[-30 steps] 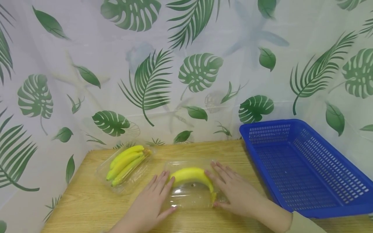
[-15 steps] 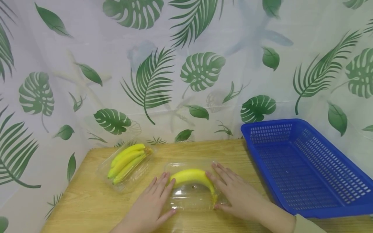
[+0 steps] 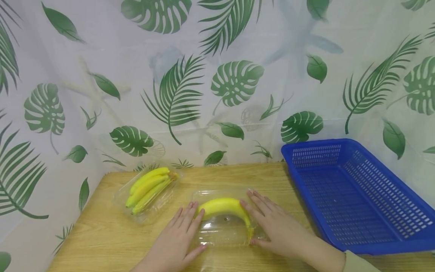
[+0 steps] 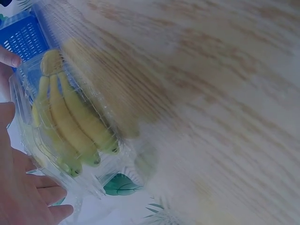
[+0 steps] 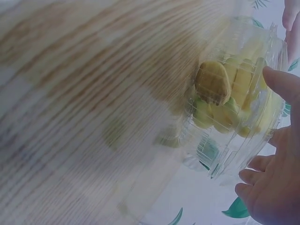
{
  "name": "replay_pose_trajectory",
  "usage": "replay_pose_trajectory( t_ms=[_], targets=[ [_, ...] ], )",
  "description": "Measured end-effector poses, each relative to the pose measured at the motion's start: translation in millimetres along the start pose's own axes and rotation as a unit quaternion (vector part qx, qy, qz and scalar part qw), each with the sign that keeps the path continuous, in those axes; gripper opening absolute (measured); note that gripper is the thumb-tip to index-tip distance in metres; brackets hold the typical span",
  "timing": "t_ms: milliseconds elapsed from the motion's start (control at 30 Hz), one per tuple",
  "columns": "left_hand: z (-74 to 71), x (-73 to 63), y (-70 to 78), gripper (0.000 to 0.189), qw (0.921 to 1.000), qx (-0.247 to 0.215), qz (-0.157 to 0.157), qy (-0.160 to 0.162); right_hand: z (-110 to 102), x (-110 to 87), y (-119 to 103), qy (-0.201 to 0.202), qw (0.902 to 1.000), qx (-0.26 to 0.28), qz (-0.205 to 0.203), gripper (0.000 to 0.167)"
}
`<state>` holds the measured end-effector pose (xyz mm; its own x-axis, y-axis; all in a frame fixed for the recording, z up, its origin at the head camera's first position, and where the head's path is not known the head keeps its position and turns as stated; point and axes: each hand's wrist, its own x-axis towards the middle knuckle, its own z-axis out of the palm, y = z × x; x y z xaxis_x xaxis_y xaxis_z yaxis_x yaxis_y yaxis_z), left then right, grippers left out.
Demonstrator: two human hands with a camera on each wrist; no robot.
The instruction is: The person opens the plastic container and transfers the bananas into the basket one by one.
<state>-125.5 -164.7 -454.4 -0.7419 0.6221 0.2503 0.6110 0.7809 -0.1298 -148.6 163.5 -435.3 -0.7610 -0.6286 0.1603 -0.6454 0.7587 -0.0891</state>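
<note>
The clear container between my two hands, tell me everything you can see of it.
The clear container is see-through and glossy, looks like thin plastic, and is roughly rectangular from above; the wrist views show ribbed walls. Bananas show inside, and from the head one curved banana stands out near the top. It rests on the wooden table, left of the blue basket. Your left hand touches its left end, your right hand its right. Whether it is fully fastened, I can't tell.
</note>
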Motion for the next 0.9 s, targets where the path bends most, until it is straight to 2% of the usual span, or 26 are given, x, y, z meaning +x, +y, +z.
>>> replay_pose_trajectory(
  t_ms=[133, 367, 600, 733, 900],
  targets=[
    [0.7, 0.0, 1.2, 0.083, 0.9998, 0.007, 0.005, 0.02, 1.6, -0.7, 2.0, -0.002, 1.0, 0.0, -0.001, 0.101],
    [-0.7, 1.6, 2.7, 0.078, 0.9995, 0.019, 0.005, 0.023, 5.9, -2.9, 7.0, 0.006, 1.0, 0.005, -0.004, 0.105],
    [-4.3, 7.4, 3.1, 0.078, 0.9985, 0.014, 0.014, 0.05, 2.8, -3.2, 6.8, 0.011, 0.9999, 0.009, -0.005, 0.105],
    [-6.1, 13.4, 5.1, 0.077, 0.9985, 0.009, 0.018, 0.05, -0.7, -3.8, 6.9, 0.022, 0.9997, 0.01, -0.01, 0.106],
    [-9.8, 21.9, 9.4, 0.077, 0.9992, 0.0, 0.024, 0.033, -4.5, -5.3, 6.3, 0.04, 0.9991, 0.003, -0.014, 0.107]
  ],
)
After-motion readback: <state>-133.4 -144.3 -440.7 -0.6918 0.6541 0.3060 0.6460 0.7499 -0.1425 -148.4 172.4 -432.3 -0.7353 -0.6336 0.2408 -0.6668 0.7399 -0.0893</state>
